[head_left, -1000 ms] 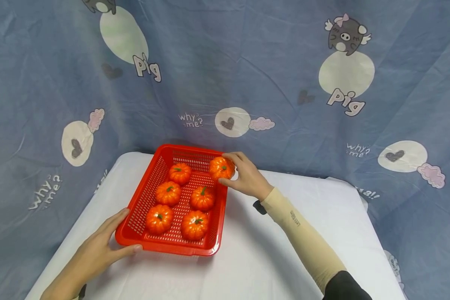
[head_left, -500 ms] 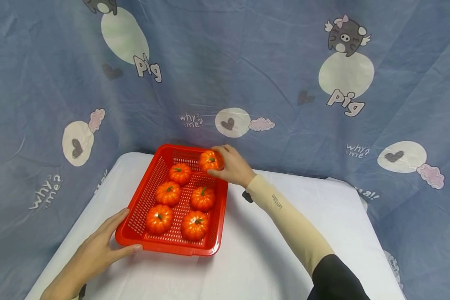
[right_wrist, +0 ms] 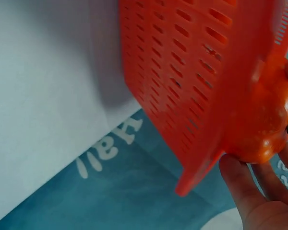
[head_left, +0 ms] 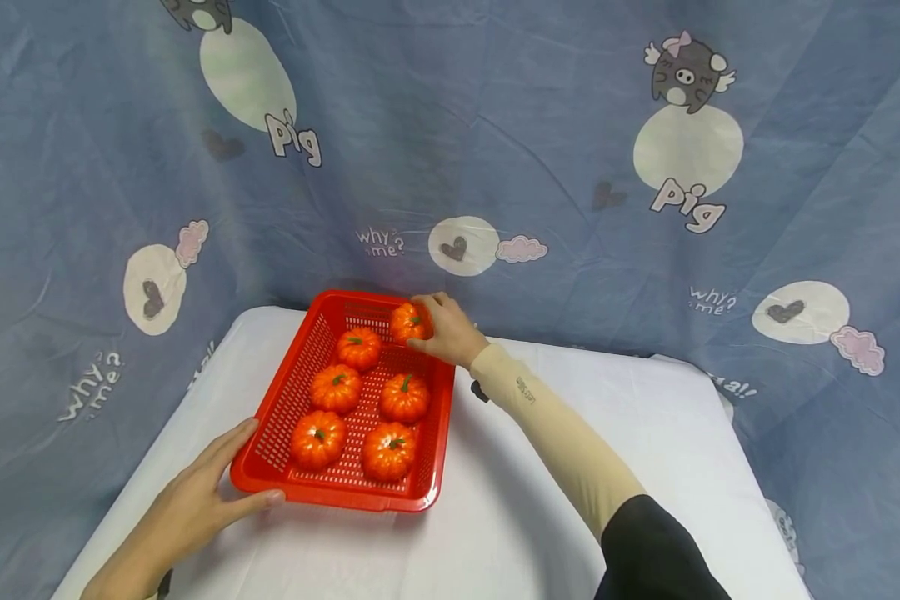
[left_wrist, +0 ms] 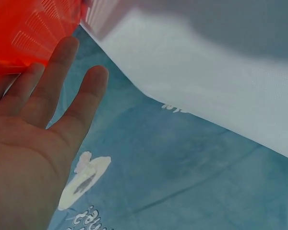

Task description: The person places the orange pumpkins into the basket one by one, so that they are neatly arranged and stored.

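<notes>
My right hand (head_left: 452, 332) grips a small orange pumpkin (head_left: 405, 323) at the far right corner of a red plastic basket (head_left: 444, 425). In the right wrist view this pumpkin (right_wrist: 266, 120) shows its green stem, and fingers curl round it just past the basket's rim. At the near left corner, my left hand (head_left: 191, 504) has its thumb and fingers spread and fairly straight against the basket. The left wrist view shows those fingertips along the basket wall (left_wrist: 33, 28). Several more pumpkins (head_left: 405, 397) sit in two columns inside the basket, stems up.
The basket rests on a table with a white cloth (head_left: 570, 467), towards its left side. A blue printed curtain (head_left: 540, 167) hangs behind the table and along its sides.
My right hand has carried the pumpkin left and slightly away from me, from over the basket's right rim into its far right corner. The left hand stays put.
</notes>
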`<action>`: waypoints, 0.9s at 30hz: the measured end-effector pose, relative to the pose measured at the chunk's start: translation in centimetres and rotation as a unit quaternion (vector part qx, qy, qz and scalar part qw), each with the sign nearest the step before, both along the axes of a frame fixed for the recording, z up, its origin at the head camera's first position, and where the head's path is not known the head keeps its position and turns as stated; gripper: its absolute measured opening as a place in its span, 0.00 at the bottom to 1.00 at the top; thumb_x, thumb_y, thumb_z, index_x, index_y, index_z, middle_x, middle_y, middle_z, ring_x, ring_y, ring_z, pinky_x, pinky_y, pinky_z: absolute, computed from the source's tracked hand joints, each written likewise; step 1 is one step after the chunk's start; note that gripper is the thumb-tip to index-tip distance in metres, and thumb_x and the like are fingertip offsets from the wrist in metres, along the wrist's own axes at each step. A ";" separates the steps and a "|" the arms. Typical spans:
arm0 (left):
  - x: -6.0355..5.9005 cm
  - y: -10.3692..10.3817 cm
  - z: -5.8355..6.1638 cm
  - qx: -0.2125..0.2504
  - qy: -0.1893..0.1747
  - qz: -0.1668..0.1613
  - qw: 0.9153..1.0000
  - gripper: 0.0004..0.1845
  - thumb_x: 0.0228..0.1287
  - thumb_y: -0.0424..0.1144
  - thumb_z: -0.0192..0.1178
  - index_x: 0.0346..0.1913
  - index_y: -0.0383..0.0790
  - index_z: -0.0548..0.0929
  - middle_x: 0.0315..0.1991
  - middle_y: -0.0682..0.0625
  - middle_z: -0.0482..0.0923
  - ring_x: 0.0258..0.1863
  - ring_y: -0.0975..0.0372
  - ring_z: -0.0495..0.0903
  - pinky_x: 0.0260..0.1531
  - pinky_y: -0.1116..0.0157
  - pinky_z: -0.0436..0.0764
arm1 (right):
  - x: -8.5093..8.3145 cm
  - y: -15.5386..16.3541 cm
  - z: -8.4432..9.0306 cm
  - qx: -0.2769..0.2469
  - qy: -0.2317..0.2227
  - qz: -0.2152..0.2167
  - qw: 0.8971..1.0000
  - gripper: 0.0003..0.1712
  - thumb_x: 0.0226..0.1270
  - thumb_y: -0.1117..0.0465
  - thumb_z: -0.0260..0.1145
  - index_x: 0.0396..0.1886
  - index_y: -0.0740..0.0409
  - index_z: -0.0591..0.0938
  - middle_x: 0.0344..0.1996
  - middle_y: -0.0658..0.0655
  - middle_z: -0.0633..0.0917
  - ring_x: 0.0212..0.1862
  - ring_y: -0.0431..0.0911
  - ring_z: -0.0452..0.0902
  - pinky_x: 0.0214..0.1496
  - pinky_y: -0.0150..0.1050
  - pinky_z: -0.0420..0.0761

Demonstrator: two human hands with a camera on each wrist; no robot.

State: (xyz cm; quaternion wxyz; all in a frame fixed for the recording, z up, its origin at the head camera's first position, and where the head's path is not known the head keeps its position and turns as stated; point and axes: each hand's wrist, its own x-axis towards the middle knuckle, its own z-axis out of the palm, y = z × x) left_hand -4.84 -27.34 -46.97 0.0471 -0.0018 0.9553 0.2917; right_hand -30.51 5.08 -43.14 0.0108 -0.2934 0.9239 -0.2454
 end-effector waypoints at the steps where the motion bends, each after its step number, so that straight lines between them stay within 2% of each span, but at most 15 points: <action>1: 0.0 0.0 0.0 0.000 0.000 0.000 1.000 0.65 0.47 0.75 0.68 0.82 0.48 0.51 0.76 0.36 0.57 0.70 0.36 0.62 0.57 0.26 0.65 | 0.0 -0.1 -0.1 0.002 -0.004 0.000 1.000 0.44 0.60 0.50 0.78 0.72 0.56 0.70 0.64 0.63 0.73 0.64 0.55 0.71 0.70 0.48 0.73; 15: -0.1 0.1 -0.1 -0.009 -0.016 0.007 1.000 0.66 0.46 0.77 0.67 0.83 0.50 0.49 0.77 0.36 0.56 0.70 0.35 0.61 0.57 0.25 0.64 | -0.5 -1.1 -2.2 0.058 -0.005 0.013 0.998 0.41 0.60 0.51 0.78 0.70 0.56 0.73 0.62 0.62 0.73 0.60 0.53 0.75 0.66 0.43 0.76; 20: -0.2 0.1 0.0 -0.007 -0.019 0.008 1.000 0.67 0.46 0.77 0.67 0.83 0.49 0.49 0.77 0.36 0.56 0.71 0.35 0.60 0.57 0.26 0.63 | -0.5 -1.4 -2.5 0.074 -0.015 0.016 0.997 0.41 0.60 0.51 0.78 0.71 0.56 0.73 0.64 0.61 0.73 0.62 0.52 0.74 0.68 0.42 0.74; 27: -0.2 0.0 0.1 -0.005 -0.014 0.006 1.000 0.66 0.46 0.77 0.67 0.83 0.50 0.49 0.78 0.37 0.56 0.71 0.35 0.60 0.58 0.26 0.63 | -0.4 -1.6 -2.7 0.099 -0.006 0.036 0.994 0.41 0.59 0.53 0.79 0.69 0.59 0.74 0.62 0.62 0.74 0.63 0.53 0.73 0.69 0.42 0.73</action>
